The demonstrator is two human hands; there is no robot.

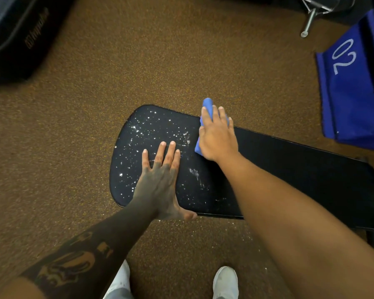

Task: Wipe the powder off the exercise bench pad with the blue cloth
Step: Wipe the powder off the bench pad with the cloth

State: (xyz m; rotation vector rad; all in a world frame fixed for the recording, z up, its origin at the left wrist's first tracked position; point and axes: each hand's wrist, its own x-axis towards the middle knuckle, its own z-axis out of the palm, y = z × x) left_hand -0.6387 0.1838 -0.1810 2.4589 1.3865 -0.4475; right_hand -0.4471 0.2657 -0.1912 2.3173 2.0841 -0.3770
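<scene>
The black bench pad (268, 169) runs its long axis from a rounded, wider end at about 9 o'clock toward 4 o'clock, where it passes out under the right forearm. White powder (143, 134) speckles the rounded end; the stretch past the right hand looks clean. Brown speckled floor (160, 61) lies open on the far side and beyond the rounded end. A blue bin marked "02" (352, 89) stands well apart at 2 o'clock, and a dark bag (15, 35) at 10 o'clock. The right hand (217, 137) presses flat on the blue cloth (207, 104) at the pad's far edge, fingers pointing to 12 o'clock. The left hand (160, 173) lies open, palm down, on the powdered area, its thumb over the near edge. White shoes (225, 281) stand at 6 o'clock.
</scene>
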